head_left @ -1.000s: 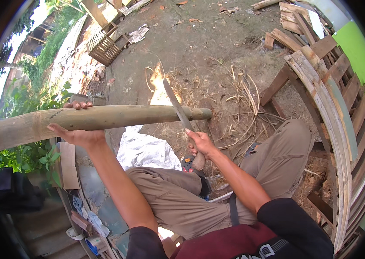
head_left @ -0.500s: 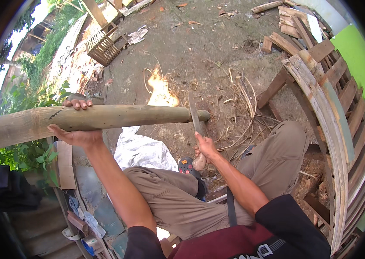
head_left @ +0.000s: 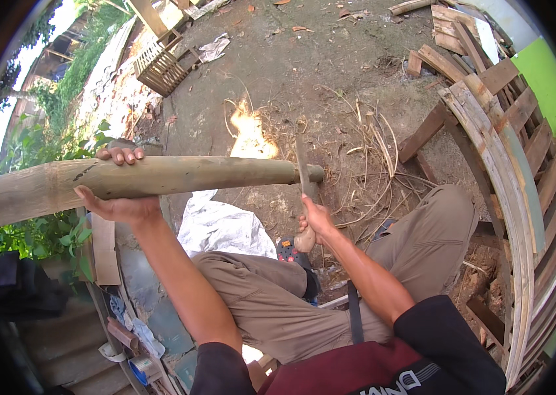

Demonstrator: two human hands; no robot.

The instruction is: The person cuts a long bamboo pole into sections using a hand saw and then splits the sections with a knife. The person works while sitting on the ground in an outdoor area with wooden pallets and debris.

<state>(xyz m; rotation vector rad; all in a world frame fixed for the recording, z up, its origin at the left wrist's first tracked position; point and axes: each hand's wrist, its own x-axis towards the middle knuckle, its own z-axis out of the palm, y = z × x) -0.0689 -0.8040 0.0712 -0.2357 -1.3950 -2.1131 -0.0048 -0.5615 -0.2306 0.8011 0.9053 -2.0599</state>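
Observation:
A thick greenish-tan bamboo pole [head_left: 205, 176] lies across in front of me, running from the left rim to just right of the middle. My left hand [head_left: 130, 209] supports it from below, the thumb on the near side and the fingertips curled over the far side. In my right hand [head_left: 316, 219] is a machete [head_left: 302, 161], gripped by its rounded wooden handle with the blade pointing away from me. Its blade rests across the pole close to the right end, where a dark line rings the bamboo.
Fire [head_left: 252, 135] burns on the ground just beyond the pole. White cloth [head_left: 225, 227] lies by my leg. Dry vines and twigs [head_left: 380, 158] are scattered ahead to the right. Stacked wooden slats [head_left: 518, 191] rise at my right; a slatted crate [head_left: 159, 69] lies at the far left.
The machete has slid slightly away from me across the bamboo, its handle now nearer the pole. My left hand keeps its hold. The whole view has shifted a little.

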